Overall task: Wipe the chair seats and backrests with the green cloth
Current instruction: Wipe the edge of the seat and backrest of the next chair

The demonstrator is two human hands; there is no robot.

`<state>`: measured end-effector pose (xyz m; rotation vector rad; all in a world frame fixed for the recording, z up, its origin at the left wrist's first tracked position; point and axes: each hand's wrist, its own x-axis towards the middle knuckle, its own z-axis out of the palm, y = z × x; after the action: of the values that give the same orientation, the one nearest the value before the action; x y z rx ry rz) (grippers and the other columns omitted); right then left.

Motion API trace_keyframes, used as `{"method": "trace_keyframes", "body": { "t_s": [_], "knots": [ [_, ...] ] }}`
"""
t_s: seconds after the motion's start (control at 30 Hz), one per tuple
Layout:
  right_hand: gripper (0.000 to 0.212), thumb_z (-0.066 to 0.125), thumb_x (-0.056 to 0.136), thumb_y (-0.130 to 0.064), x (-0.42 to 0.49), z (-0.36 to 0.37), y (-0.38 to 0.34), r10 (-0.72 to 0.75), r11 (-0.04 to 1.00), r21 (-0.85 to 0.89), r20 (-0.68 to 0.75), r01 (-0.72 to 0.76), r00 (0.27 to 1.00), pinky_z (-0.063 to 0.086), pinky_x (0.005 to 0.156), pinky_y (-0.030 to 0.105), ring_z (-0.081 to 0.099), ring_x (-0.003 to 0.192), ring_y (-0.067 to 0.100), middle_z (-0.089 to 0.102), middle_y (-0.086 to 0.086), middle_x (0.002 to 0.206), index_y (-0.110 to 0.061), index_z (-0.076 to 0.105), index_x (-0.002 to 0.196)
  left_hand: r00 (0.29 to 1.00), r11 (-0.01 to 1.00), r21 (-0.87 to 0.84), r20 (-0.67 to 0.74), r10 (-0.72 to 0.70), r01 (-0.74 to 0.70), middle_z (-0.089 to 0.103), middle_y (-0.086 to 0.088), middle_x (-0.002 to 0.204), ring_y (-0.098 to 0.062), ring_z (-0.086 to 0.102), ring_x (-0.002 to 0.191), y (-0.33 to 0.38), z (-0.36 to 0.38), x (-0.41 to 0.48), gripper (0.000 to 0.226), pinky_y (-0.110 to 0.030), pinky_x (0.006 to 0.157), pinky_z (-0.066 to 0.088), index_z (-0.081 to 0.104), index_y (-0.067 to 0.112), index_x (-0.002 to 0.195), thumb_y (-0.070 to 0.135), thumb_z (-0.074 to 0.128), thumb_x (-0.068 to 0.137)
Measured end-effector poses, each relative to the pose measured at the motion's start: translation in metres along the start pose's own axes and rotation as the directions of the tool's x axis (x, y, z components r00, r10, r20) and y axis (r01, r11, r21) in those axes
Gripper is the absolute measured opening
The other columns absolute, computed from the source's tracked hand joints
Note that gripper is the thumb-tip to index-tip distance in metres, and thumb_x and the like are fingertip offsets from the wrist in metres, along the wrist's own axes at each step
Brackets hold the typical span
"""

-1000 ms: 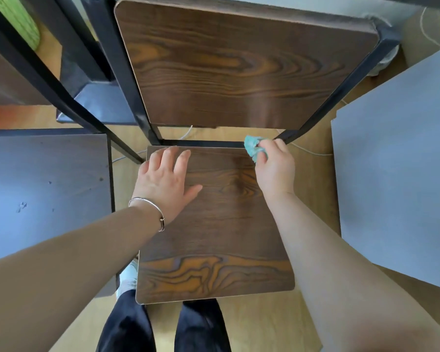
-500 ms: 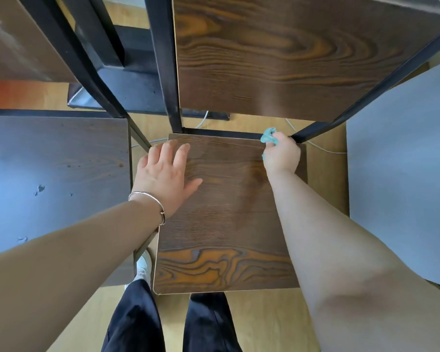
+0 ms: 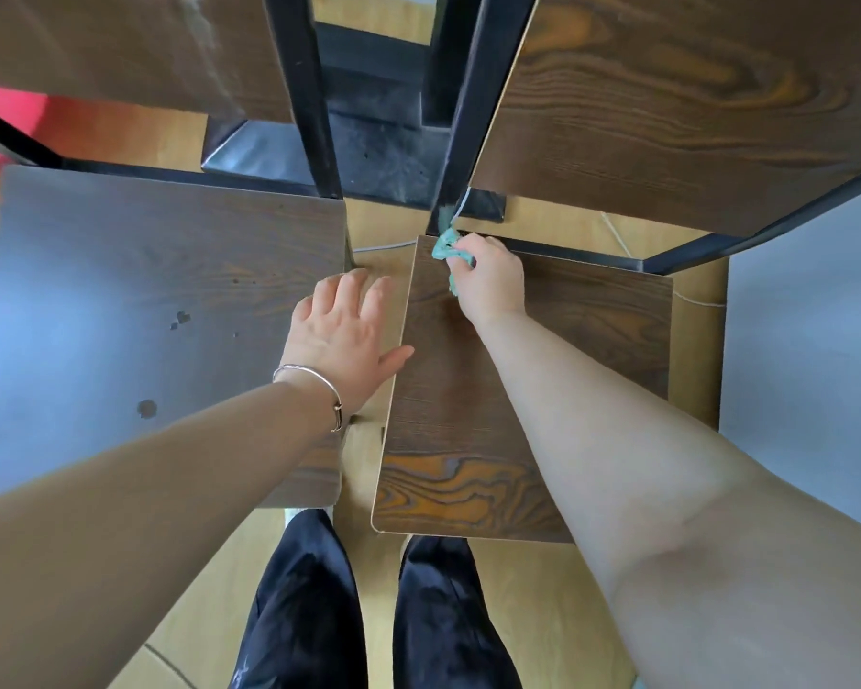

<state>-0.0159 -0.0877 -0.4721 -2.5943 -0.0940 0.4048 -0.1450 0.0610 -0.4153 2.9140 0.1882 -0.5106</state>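
The person is wearing a thin silver bangle [image 3: 319,382] on the left wrist, glossy black trousers [image 3: 309,614], and a white shoe [image 3: 295,512] peeking out beneath.

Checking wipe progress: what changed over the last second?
Right hand swept the cloth left along the seat's back edge, from its right part to the back-left corner. Left hand slid left off the seat and is now over the floor beside it, thumb at the seat's left edge. Unchanged: right hand grips the cloth, left hand is flat and open.
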Motion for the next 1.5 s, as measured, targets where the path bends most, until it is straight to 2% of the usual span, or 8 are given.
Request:
{"method": "trace_keyframes", "body": {
  "t_s": [0.13,0.27,0.4,0.6,0.83,1.1,1.3,1.5],
  "knots": [
    [0.029,0.058,0.097,-0.022,-0.009,0.0,-0.001,-0.062,0.997,-0.034,0.095,0.066,0.994,0.047,0.088,0.027,0.055,0.108,0.019,0.06,0.0,0.122,-0.018,0.065,0.125,1.0,1.0,-0.022,0.014,0.013,-0.013,0.027,-0.006,0.15,-0.031,0.028,0.134,-0.01,0.002,-0.009,0.081,-0.044,0.107,0.032,0.019,0.022,0.15,0.066,0.044,0.087],
    [0.022,0.061,0.095,-0.017,-0.04,0.005,0.006,-0.175,0.984,-0.008,0.172,0.179,0.969,0.038,0.072,0.017,0.059,0.088,0.018,0.063,0.004,0.108,-0.013,0.07,0.115,0.999,0.999,-0.024,0.036,0.031,-0.031,0.026,-0.006,0.15,-0.031,0.029,0.132,-0.017,0.005,-0.024,0.081,-0.042,0.106,0.031,0.018,0.02,0.15,0.064,0.045,0.088],
    [0.02,0.066,0.09,-0.012,-0.082,0.016,0.016,-0.218,0.976,0.029,0.204,0.216,0.954,0.044,0.07,0.03,0.06,0.08,0.025,0.065,0.007,0.097,-0.009,0.073,0.109,0.996,0.998,-0.029,0.076,0.057,-0.054,0.026,-0.006,0.148,-0.031,0.03,0.13,-0.025,0.012,-0.046,0.081,-0.042,0.105,0.031,0.019,0.02,0.151,0.063,0.046,0.088],
    [0.018,0.066,0.087,-0.007,-0.159,0.03,0.027,-0.216,0.976,0.067,0.257,0.205,0.942,0.038,0.063,0.028,0.054,0.069,0.023,0.062,0.005,0.089,-0.01,0.075,0.103,0.981,0.994,-0.002,0.161,0.108,-0.109,0.028,-0.007,0.147,-0.031,0.032,0.128,-0.033,0.026,-0.09,0.081,-0.042,0.103,0.033,0.021,0.02,0.15,0.066,0.045,0.088],
    [0.014,0.063,0.089,-0.011,-0.239,0.043,0.042,-0.218,0.975,0.052,0.373,0.215,0.902,0.052,0.071,0.035,0.061,0.08,0.025,0.063,0.004,0.098,-0.01,0.073,0.1,0.961,0.987,0.029,0.235,0.145,-0.156,0.025,-0.006,0.148,-0.031,0.03,0.131,-0.038,0.028,-0.115,0.078,-0.041,0.106,0.031,0.016,0.022,0.151,0.062,0.045,0.09],
    [0.024,0.056,0.093,-0.013,-0.279,0.03,0.044,-0.103,0.993,0.013,0.579,0.117,0.809,0.041,0.072,0.027,0.06,0.092,0.024,0.062,0.003,0.104,-0.012,0.072,0.11,0.951,0.969,0.105,0.243,0.192,-0.223,0.023,-0.005,0.149,-0.03,0.027,0.132,-0.025,0.018,-0.107,0.078,-0.041,0.106,0.032,0.012,0.022,0.15,0.063,0.041,0.09],
    [0.022,0.061,0.09,-0.008,-0.204,-0.04,0.072,0.046,0.995,0.076,0.278,-0.07,0.96,0.034,0.066,0.007,0.058,0.084,0.013,0.063,-0.001,0.099,-0.012,0.074,0.107,0.952,0.951,0.147,0.189,0.241,-0.27,0.025,-0.006,0.151,-0.029,0.029,0.134,0.02,0.004,-0.067,0.078,-0.04,0.104,0.034,0.013,0.021,0.151,0.063,0.04,0.091],
    [0.025,0.061,0.095,-0.012,-0.084,-0.111,0.117,0.124,0.991,0.046,0.063,-0.127,0.99,0.039,0.081,0.016,0.058,0.1,0.017,0.059,0.0,0.114,-0.013,0.069,0.118,0.971,0.967,0.122,0.117,0.208,-0.222,0.027,-0.007,0.148,-0.03,0.031,0.131,0.075,0.0,-0.005,0.08,-0.04,0.105,0.034,0.016,0.022,0.151,0.065,0.042,0.089]
  ]
}}
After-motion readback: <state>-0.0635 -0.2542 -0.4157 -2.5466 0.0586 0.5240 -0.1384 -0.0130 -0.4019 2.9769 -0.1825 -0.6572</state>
